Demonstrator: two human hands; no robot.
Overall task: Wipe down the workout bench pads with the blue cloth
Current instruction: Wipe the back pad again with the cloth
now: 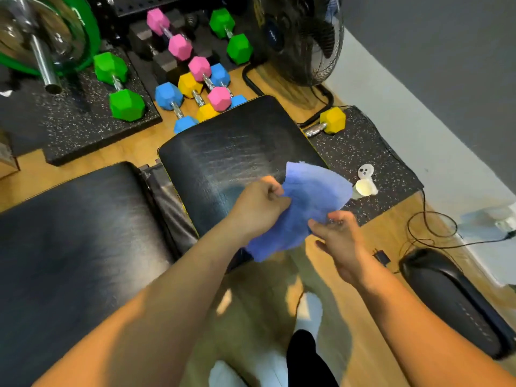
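Plainly, the cloth is held in the air over the near right corner of the seat pad, its long axis running from near left to far right, one corner pointing down towards the floor and a ragged edge lifted at the far side. The left grip pinches the cloth's left edge, fingers curled. The right grip meets the lower right edge; motion blur hides whether it pinches. Pale streaks cross the seat pad. A larger back pad lies just to its left. The floor is wood with speckled dark mats. Coloured dumbbells lie beyond the pads, a black fan stands by the grey wall, and a thin cable trails at right.
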